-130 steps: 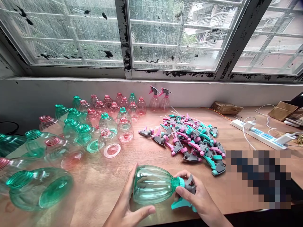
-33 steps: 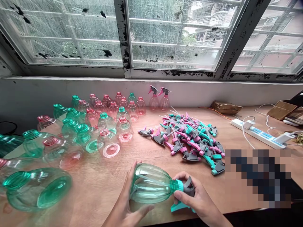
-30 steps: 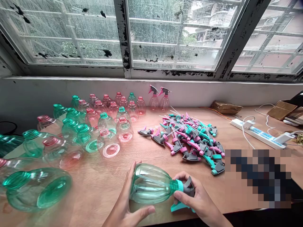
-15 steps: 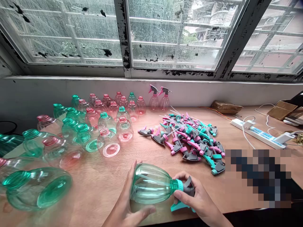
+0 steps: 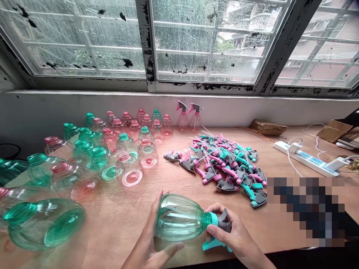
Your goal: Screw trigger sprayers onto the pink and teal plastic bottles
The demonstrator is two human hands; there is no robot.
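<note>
A clear green spray bottle (image 5: pixel 179 218) lies sideways above the table's front edge, its neck pointing right. My left hand (image 5: pixel 157 237) cups its base end, fingers behind and thumb spread below. At the neck sits a trigger spray head (image 5: pixel 223 222) with a turquoise collar, grey body and turquoise trigger. The thumb and fingers of my right hand (image 5: pixel 234 231) are closed around this head. A pale dip tube shows inside the bottle. Beyond my hands lies a heap of loose spray heads (image 5: pixel 224 160) in pink, turquoise and grey.
Several open-necked green and pink bottles (image 5: pixel 130 175) stand at the left and back left. Two pink spray bottles (image 5: pixel 182 120) with heads fitted stand by the wall. A white power strip (image 5: pixel 307 158) with cables lies at right, near a brown packet (image 5: pixel 267 127). A blurred patch covers the right front.
</note>
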